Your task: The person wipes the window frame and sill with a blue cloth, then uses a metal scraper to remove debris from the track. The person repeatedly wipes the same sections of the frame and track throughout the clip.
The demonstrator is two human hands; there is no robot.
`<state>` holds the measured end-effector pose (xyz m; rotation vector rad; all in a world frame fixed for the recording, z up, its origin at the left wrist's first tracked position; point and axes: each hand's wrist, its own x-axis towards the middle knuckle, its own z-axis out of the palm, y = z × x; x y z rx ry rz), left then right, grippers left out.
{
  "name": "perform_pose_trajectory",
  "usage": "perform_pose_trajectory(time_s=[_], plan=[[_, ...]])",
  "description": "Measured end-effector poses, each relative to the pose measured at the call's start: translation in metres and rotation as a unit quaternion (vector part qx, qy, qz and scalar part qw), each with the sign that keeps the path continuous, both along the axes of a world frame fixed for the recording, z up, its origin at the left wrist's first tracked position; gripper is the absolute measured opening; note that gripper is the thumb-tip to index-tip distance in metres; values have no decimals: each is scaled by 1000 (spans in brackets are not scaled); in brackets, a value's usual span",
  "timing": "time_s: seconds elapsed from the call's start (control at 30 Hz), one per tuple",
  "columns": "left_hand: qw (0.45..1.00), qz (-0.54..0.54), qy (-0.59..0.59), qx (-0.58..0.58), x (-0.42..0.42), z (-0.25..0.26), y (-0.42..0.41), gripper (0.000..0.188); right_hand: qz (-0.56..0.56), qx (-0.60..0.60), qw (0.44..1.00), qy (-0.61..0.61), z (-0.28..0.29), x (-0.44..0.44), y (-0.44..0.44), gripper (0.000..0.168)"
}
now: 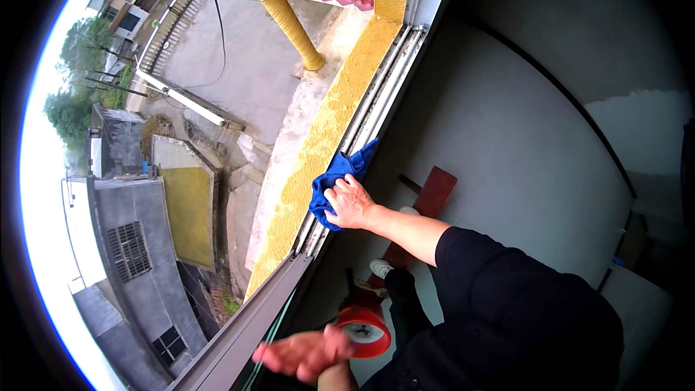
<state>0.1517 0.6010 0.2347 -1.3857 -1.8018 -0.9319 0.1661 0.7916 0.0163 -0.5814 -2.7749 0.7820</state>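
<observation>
My right hand (350, 203) presses a crumpled blue cloth (326, 184) onto the metal sliding-window track (369, 114), its fingers bent over the fabric. One end of the cloth points up and to the right along the track. My left hand (304, 353), blurred, is raised near the grey window frame (244, 320) at the bottom of the view, palm partly showing, with nothing in it. Beside its wrist and lower down is a red bucket (380, 345) with cloudy grey contents, partly hidden by that hand.
My white shoes (381, 268) are on a narrow reddish-brown bench (437, 190) standing on the grey floor (505, 146). Outside the track runs a yellow textured ledge (309, 152), with a drop to a concrete yard (244, 60) beyond. A window pane's edge stands at the lower left.
</observation>
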Motion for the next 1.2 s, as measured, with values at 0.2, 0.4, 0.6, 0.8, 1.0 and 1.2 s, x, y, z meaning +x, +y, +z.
perform_pose_trajectory(time_s=[0.2, 0.4, 0.6, 0.8, 1.0, 1.2], plan=[[889, 75, -281, -353, -48, -174, 52, 86, -34, 52, 998, 13, -4, 21, 73, 37], [836, 75, -290, -459, -103, -220, 59, 104, -138, 132, 979, -68, -2, 34, 193, 38], [851, 42, -231, -469, -98, -235, 63, 85, -323, 115, 920, -190, 20, 32, 318, 49], [862, 56, -246, -439, -94, -242, 60, 79, -333, 53, 891, -303, 22, 4, 367, 59], [869, 54, -248, -425, -92, -238, 60, 78, -292, 56, 901, -316, 37, 5, 332, 67], [873, 59, -245, -416, -89, -235, 61, 74, -182, 99, 939, -273, 29, 6, 219, 57]])
